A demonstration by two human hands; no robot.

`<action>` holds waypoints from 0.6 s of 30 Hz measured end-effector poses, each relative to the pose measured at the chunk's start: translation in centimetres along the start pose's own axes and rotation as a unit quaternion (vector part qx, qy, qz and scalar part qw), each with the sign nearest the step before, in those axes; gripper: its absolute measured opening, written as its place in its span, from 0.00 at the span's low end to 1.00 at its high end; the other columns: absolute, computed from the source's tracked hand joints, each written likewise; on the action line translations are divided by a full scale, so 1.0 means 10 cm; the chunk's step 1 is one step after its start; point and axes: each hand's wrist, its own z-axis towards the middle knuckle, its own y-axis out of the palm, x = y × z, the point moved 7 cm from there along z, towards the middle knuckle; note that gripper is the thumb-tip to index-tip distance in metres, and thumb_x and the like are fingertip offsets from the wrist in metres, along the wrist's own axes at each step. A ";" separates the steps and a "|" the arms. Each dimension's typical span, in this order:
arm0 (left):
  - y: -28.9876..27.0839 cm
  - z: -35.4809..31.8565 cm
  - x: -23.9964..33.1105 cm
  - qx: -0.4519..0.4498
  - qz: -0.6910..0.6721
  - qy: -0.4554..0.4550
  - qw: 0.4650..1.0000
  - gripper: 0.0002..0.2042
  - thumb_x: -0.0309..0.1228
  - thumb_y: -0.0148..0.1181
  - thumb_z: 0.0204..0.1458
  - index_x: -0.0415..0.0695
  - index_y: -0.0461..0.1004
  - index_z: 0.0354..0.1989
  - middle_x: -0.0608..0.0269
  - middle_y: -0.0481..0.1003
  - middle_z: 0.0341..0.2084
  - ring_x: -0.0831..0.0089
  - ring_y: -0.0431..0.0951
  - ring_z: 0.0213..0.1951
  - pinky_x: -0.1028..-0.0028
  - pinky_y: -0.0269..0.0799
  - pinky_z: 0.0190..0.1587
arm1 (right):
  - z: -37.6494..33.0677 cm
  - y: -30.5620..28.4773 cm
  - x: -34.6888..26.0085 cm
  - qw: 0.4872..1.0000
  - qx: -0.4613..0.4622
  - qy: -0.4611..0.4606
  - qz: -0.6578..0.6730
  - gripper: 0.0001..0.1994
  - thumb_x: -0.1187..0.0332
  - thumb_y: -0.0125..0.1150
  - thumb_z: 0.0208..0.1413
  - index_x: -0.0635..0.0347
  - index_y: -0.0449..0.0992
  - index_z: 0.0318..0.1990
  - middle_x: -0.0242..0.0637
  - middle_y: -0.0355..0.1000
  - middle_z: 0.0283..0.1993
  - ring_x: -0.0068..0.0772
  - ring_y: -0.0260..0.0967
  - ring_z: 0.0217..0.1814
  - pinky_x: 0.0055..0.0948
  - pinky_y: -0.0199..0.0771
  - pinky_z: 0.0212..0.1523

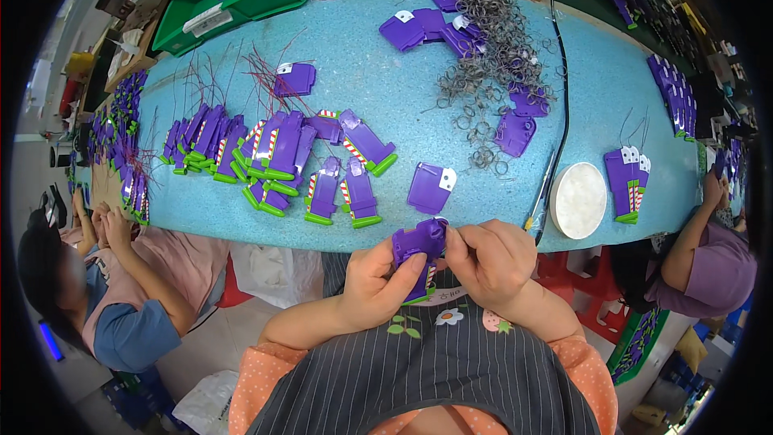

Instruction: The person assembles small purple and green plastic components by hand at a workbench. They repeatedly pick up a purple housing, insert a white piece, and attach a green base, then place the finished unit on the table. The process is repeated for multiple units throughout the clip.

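Observation:
Close to my body, just past the table's near edge, my left hand grips a purple plastic casing between thumb and fingers. Its inner side faces up, and below it shows a red-and-white striped strip with a green end. My right hand is closed in a pinch at the casing's upper right corner; whatever sits between those fingertips is hidden. Right ahead on the table lies a flat purple cover with a white corner. Several purple pieces with green ends lie to the left of it.
A tangled heap of thin grey wire rings covers the back right. Nearer stand a white bowl, a brush and a black cable. Red wires rise behind the left pile. People sit at both sides.

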 end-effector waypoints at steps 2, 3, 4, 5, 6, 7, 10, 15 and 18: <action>-0.01 0.01 0.01 -0.003 -0.003 0.002 1.000 0.13 0.24 0.47 0.58 0.31 0.68 0.49 0.60 0.77 0.33 0.83 0.74 0.33 0.81 0.71 0.34 | 0.00 0.01 0.01 1.000 0.003 0.005 0.002 0.07 0.75 0.67 0.39 0.61 0.73 0.23 0.32 0.62 0.14 0.30 0.60 0.12 0.26 0.56 0.13; 0.00 0.02 0.01 -0.002 -0.010 0.005 1.000 0.13 0.24 0.47 0.58 0.32 0.68 0.50 0.60 0.77 0.34 0.84 0.74 0.33 0.81 0.71 0.34 | 0.00 0.02 0.02 1.000 0.005 0.012 0.005 0.07 0.75 0.67 0.39 0.61 0.73 0.23 0.32 0.62 0.14 0.30 0.60 0.12 0.27 0.56 0.12; 0.00 0.02 0.01 0.002 -0.017 0.007 1.000 0.13 0.23 0.47 0.58 0.33 0.67 0.51 0.60 0.78 0.34 0.84 0.74 0.33 0.81 0.71 0.34 | 0.00 0.02 0.03 1.000 0.005 0.018 0.009 0.07 0.75 0.67 0.40 0.61 0.73 0.23 0.32 0.62 0.14 0.30 0.59 0.11 0.27 0.55 0.12; 0.00 0.03 0.02 0.004 -0.014 0.009 1.000 0.14 0.23 0.47 0.58 0.33 0.67 0.51 0.60 0.78 0.34 0.84 0.74 0.33 0.81 0.71 0.34 | 0.00 0.03 0.04 1.000 0.006 0.023 0.014 0.07 0.76 0.67 0.40 0.61 0.73 0.23 0.32 0.62 0.14 0.30 0.59 0.11 0.27 0.55 0.12; 0.00 0.03 0.02 0.006 -0.012 0.012 1.000 0.14 0.23 0.47 0.58 0.33 0.67 0.51 0.60 0.78 0.33 0.84 0.74 0.32 0.81 0.71 0.33 | 0.01 0.03 0.04 0.999 0.007 0.029 0.019 0.07 0.76 0.67 0.40 0.61 0.73 0.23 0.32 0.62 0.13 0.30 0.59 0.11 0.27 0.55 0.12; 0.00 0.04 0.02 0.006 -0.009 0.014 1.000 0.14 0.23 0.47 0.58 0.33 0.67 0.51 0.60 0.78 0.33 0.84 0.74 0.32 0.81 0.71 0.33 | 0.02 0.03 0.04 0.999 0.008 0.035 0.023 0.06 0.76 0.67 0.40 0.61 0.73 0.23 0.32 0.62 0.13 0.30 0.59 0.11 0.27 0.55 0.12; -0.02 0.02 -0.05 0.000 0.030 0.013 0.999 0.14 0.23 0.48 0.57 0.33 0.67 0.51 0.59 0.78 0.31 0.84 0.74 0.29 0.80 0.71 0.30 | 0.02 0.03 0.07 0.997 0.012 0.056 0.055 0.06 0.76 0.67 0.40 0.61 0.73 0.23 0.33 0.63 0.14 0.30 0.60 0.12 0.27 0.56 0.12; -0.04 0.04 0.00 0.017 0.087 0.044 0.995 0.13 0.23 0.49 0.57 0.33 0.68 0.50 0.61 0.78 0.28 0.84 0.74 0.26 0.81 0.70 0.28 | 0.00 0.05 0.09 0.996 0.009 0.036 0.078 0.06 0.75 0.67 0.40 0.62 0.73 0.25 0.34 0.66 0.16 0.31 0.63 0.14 0.27 0.58 0.14; -0.06 0.02 -0.04 0.021 0.086 0.042 0.995 0.13 0.23 0.49 0.57 0.33 0.69 0.49 0.62 0.78 0.27 0.84 0.73 0.26 0.81 0.70 0.28 | 0.02 0.06 0.07 0.996 -0.011 0.034 0.084 0.08 0.75 0.67 0.40 0.64 0.73 0.27 0.36 0.67 0.19 0.32 0.64 0.15 0.27 0.59 0.15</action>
